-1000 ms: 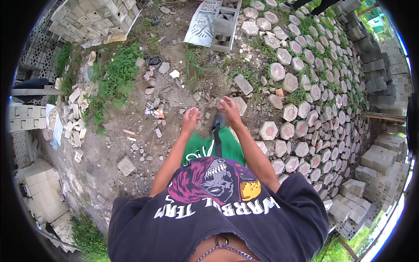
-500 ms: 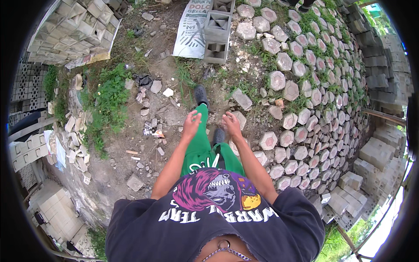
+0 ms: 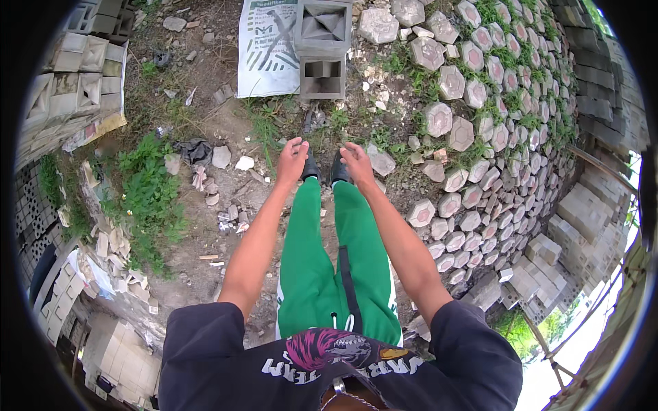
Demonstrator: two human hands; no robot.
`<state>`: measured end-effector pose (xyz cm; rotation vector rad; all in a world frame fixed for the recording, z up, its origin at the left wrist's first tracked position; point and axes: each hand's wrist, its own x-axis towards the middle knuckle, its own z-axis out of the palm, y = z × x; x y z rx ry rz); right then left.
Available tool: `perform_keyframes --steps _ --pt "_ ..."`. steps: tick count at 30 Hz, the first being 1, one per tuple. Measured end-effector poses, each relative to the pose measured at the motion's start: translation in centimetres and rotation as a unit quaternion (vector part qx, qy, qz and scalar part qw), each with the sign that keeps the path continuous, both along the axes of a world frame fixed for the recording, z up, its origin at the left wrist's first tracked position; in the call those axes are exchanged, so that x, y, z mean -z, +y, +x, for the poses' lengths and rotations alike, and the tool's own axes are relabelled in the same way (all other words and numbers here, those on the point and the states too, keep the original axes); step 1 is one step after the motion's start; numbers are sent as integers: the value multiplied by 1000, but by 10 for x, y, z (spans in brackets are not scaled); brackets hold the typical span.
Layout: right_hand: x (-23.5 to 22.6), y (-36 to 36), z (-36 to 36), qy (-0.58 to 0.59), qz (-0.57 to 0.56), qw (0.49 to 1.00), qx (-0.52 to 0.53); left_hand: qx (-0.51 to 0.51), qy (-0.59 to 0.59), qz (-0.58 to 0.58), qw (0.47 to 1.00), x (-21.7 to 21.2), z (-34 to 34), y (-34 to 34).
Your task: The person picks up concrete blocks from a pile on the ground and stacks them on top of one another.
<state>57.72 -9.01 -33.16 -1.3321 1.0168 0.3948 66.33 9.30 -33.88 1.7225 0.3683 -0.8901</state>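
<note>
Both my arms reach forward, with the hands in the air over my dark shoes. My left hand (image 3: 293, 162) holds nothing, its fingers loosely bent and apart. Level with it, my right hand (image 3: 356, 163) is likewise bare, its fingers slightly curled. Just beyond my hands stands a grey hollow concrete block (image 3: 323, 94), which neither hand touches. Behind it is another concrete block (image 3: 324, 26) with a faceted, pyramid-like recess. Both blocks rest along the right side of a white printed sack (image 3: 257, 81) spread on the ground.
To the right lie many hexagonal pavers (image 3: 452, 83) with grass between them. A pile of patterned blocks (image 3: 68, 89) stands at the far left, near green weeds (image 3: 147, 198). Broken stones (image 3: 221, 157) and a dark crumpled plastic piece (image 3: 195, 151) litter the dirt. Grey blocks (image 3: 589, 195) are stacked along the right.
I have stepped forward, and my feet are now side by side. Both hands have stretched farther ahead, closer to the concrete blocks.
</note>
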Motion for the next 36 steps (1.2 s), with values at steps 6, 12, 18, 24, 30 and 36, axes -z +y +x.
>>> perform_keyframes --steps 6,12,18,24,30,36 --pt "165 -53 82 -19 -50 998 24 19 -65 55 996 190 70 -25" --pt "332 -103 139 -45 -95 994 -12 64 -165 171 969 347 137 -51" --pt "423 -121 191 -39 -130 990 -36 32 -205 193 959 423 199 -87" --pt "465 -121 227 -60 -285 944 -157 2 -223 243 944 459 215 -100" --pt "470 -122 227 31 -235 964 -119 32 -176 224 958 457 215 -100" --pt "465 -122 231 8 -227 969 -96 27 -154 207 966 472 224 -95"
